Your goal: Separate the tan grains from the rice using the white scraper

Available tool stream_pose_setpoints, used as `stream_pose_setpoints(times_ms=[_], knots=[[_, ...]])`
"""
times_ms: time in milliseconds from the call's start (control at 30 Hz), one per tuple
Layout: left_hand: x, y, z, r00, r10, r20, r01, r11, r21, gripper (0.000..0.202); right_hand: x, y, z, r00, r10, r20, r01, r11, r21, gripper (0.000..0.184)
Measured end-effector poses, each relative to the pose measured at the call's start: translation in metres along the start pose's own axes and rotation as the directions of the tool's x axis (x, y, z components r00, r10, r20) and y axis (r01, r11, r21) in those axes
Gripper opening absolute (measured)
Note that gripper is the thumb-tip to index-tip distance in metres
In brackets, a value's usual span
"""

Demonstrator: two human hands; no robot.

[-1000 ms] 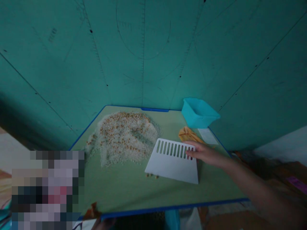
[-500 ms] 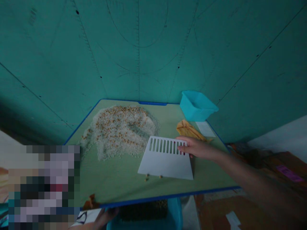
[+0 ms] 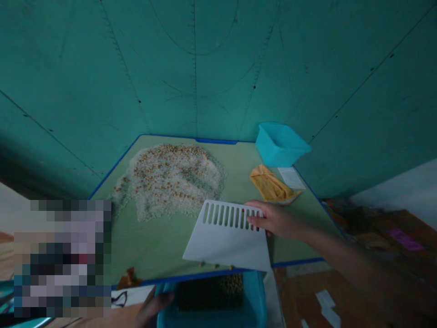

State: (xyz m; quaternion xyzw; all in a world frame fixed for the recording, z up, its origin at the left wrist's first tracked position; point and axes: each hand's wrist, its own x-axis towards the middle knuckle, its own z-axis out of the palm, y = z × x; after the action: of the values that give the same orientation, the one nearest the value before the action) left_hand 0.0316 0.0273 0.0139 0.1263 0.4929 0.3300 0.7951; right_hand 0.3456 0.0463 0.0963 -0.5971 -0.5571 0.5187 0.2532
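The right hand (image 3: 275,220), closed on the slotted scraper (image 3: 225,243), had drawn beans (image 3: 215,265) nearer the front edge of the worktop (image 3: 150,248); the left hand's (image 3: 154,306) grip beside the tub (image 3: 256,300) was unclear.

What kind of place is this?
Probably a makeshift indoor work corner: there's a table with a pile of pale grains and brown bits, a green wall marked with lines, and what looks like cardboard.

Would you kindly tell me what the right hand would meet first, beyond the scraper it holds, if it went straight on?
Beyond the white scraper, the right hand would probably meet the granular pile, though depth is unclear.
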Motion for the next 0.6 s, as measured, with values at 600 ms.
stream_pose_setpoints(times_ms=[600], knots=[[-0.011,0.005,0.009,0.998,0.023,0.066,-0.025,0.999,0.022,0.029,-0.023,-0.009,0.024,0.999,0.009,0.036,-0.006,0.997,-0.081,0.024]])
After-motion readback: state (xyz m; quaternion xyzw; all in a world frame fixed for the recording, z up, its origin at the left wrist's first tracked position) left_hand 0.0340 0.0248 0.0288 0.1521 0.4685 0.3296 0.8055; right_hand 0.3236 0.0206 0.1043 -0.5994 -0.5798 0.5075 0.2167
